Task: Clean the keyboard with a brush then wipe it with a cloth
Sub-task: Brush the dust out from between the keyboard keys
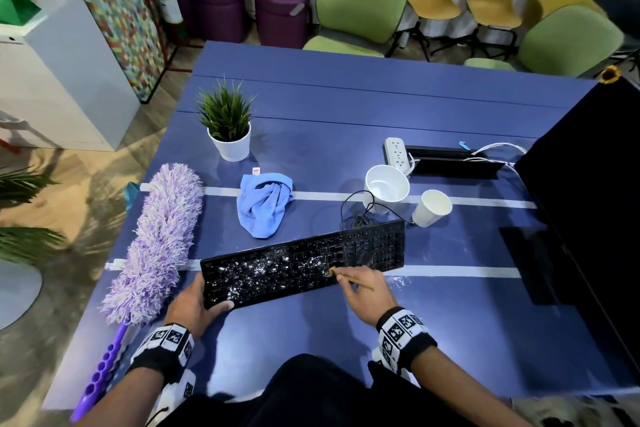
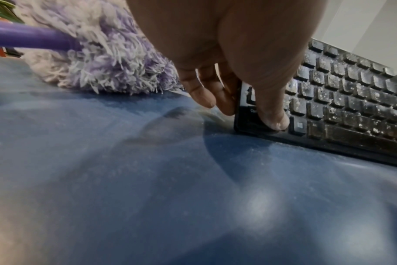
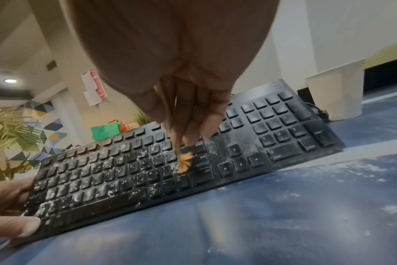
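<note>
Black keyboard (image 1: 304,269): powder-speckled, on blue tabletop (image 1: 433,340)
Left hand (image 1: 192,307): fingers grasp keyboard's left end
Right hand (image 1: 369,291): fingers pinch brush (image 3: 185,161), bristles on keys

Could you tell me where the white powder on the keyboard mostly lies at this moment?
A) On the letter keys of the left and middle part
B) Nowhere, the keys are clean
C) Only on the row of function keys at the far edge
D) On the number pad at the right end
A: white powder covers the letter keys of the keyboard, left of the brush held by the right hand; the number pad looks nearly clean.
</note>
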Motion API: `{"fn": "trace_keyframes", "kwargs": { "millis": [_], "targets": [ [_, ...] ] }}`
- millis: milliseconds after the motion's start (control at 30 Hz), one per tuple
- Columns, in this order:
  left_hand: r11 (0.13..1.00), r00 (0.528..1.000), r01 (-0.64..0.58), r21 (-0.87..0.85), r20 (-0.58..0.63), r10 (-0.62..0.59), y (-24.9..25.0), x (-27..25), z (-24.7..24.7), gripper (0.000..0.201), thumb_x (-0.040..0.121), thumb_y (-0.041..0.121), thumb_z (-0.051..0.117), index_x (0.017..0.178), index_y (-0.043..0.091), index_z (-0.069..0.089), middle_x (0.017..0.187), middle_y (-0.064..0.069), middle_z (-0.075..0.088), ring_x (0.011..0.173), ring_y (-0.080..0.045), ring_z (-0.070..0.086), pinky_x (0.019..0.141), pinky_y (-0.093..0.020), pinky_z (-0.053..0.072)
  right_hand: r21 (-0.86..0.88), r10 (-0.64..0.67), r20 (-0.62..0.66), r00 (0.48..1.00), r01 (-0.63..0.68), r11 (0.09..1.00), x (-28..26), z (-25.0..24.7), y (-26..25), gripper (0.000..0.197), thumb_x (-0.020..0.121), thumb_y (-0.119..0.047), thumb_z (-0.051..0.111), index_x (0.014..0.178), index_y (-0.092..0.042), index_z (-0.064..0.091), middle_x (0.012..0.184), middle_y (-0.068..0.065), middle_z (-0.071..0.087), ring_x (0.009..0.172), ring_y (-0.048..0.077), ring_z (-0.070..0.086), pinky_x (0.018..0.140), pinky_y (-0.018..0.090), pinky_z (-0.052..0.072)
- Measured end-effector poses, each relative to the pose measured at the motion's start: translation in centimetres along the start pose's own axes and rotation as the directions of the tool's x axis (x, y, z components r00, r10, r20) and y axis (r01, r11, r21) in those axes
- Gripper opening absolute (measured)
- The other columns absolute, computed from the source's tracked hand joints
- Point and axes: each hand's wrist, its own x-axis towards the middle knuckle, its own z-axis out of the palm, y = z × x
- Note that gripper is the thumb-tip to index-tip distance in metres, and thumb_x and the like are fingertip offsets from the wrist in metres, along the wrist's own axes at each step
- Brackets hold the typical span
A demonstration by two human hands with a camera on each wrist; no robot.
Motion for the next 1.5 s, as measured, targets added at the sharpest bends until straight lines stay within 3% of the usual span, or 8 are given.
{"fn": "trace_keyframes", "kwargs": {
  "millis": [167, 300, 500, 633, 767, 1067, 1233, 1500],
  "targets": [
    [1.000, 1.000, -0.006, -0.016, 0.001, 0.006, -0.3, 0.1, 0.1, 0.082, 0.065, 0.044, 0.082, 0.130, 0.018, 0.041, 0.108, -0.015, 0.069, 0.097, -0.034, 0.066, 0.081, -0.038, 0.051, -0.036, 0.116, -0.169, 0.979, -0.123, 0.992, 0.3, 0.0, 0.8, 0.017, 0.086, -0.023, 0.058, 0.091, -0.020, 0.074, 0.084, -0.001, 0.074, 0.076, 0.017, 0.066, 0.071, 0.030, 0.056],
    [1.000, 1.000, -0.006, -0.010, 0.003, 0.006, -0.2, 0.3, 0.2, 0.080, 0.065, 0.041, 0.083, 0.128, 0.015, 0.043, 0.108, -0.017, 0.068, 0.097, -0.035, 0.065, 0.081, -0.038, 0.051, -0.021, -0.015, 0.035, 0.999, 0.016, 1.000, -0.2, 0.6, 0.2, 0.023, 0.092, -0.025, 0.057, 0.109, -0.019, 0.071, 0.098, 0.001, 0.074, 0.076, 0.005, 0.058, 0.076, 0.017, 0.048],
    [1.000, 1.000, -0.007, -0.001, -0.003, 0.007, -0.4, 0.3, 0.4, 0.080, 0.065, 0.044, 0.082, 0.128, 0.016, 0.042, 0.108, -0.015, 0.069, 0.096, -0.034, 0.066, 0.081, -0.038, 0.052, 0.029, -0.035, -0.001, 0.999, 0.035, 0.999, -0.4, 0.7, -0.6, 0.022, 0.090, -0.017, 0.058, 0.107, -0.020, 0.072, 0.082, -0.008, 0.067, 0.067, -0.008, 0.048, 0.069, 0.000, 0.038],
    [1.000, 1.000, -0.003, 0.002, -0.002, 0.003, -0.4, 0.3, 0.4, 0.081, 0.065, 0.046, 0.081, 0.128, 0.018, 0.041, 0.108, -0.015, 0.069, 0.097, -0.033, 0.066, 0.082, -0.038, 0.052, 0.029, -0.099, 0.031, 0.995, 0.099, 0.995, -0.3, 1.3, -0.8, 0.025, 0.091, -0.020, 0.054, 0.110, -0.018, 0.070, 0.084, 0.000, 0.072, 0.073, 0.012, 0.058, 0.076, 0.018, 0.049],
    [1.000, 1.000, 0.002, -0.003, 0.003, -0.002, -0.6, 0.4, 0.5, 0.081, 0.064, 0.048, 0.081, 0.128, 0.021, 0.039, 0.107, -0.012, 0.069, 0.096, -0.031, 0.066, 0.084, -0.039, 0.052, -0.025, -0.013, 0.098, 0.995, 0.016, 1.000, -0.2, 1.1, -0.2, 0.023, 0.091, -0.023, 0.054, 0.104, -0.021, 0.073, 0.066, -0.001, 0.065, 0.055, 0.004, 0.051, 0.055, 0.019, 0.044],
    [1.000, 1.000, -0.006, 0.008, 0.006, 0.006, -0.8, 0.6, 0.6, 0.083, 0.064, 0.049, 0.081, 0.130, 0.020, 0.038, 0.106, -0.014, 0.069, 0.095, -0.033, 0.066, 0.082, -0.039, 0.053, 0.025, -0.008, 0.061, 0.998, 0.006, 1.000, -0.6, 1.1, -0.7, 0.025, 0.092, -0.022, 0.054, 0.111, -0.020, 0.071, 0.095, 0.000, 0.073, 0.080, 0.009, 0.061, 0.075, 0.022, 0.053],
    [1.000, 1.000, 0.001, 0.005, 0.007, -0.001, -0.6, 0.4, 0.5, 0.079, 0.065, 0.044, 0.081, 0.127, 0.017, 0.041, 0.106, -0.014, 0.070, 0.095, -0.033, 0.066, 0.082, -0.038, 0.052, -0.016, 0.055, 0.241, 0.969, -0.053, 0.998, -0.4, 1.7, -0.9, 0.033, 0.091, -0.037, 0.047, 0.114, -0.027, 0.068, 0.075, 0.001, 0.071, 0.055, 0.010, 0.059, 0.061, 0.027, 0.056],
    [1.000, 1.000, 0.000, -0.018, 0.009, 0.000, -0.6, 0.3, 0.5, 0.083, 0.064, 0.047, 0.081, 0.131, 0.021, 0.038, 0.107, -0.011, 0.070, 0.096, -0.031, 0.067, 0.084, -0.039, 0.053, -0.030, -0.030, 0.199, 0.980, 0.036, 0.999, -0.1, 2.2, -2.3, 0.030, 0.094, -0.025, 0.047, 0.116, -0.025, 0.067, 0.067, 0.008, 0.065, 0.068, 0.016, 0.053, 0.063, 0.028, 0.049]
  ]
}}
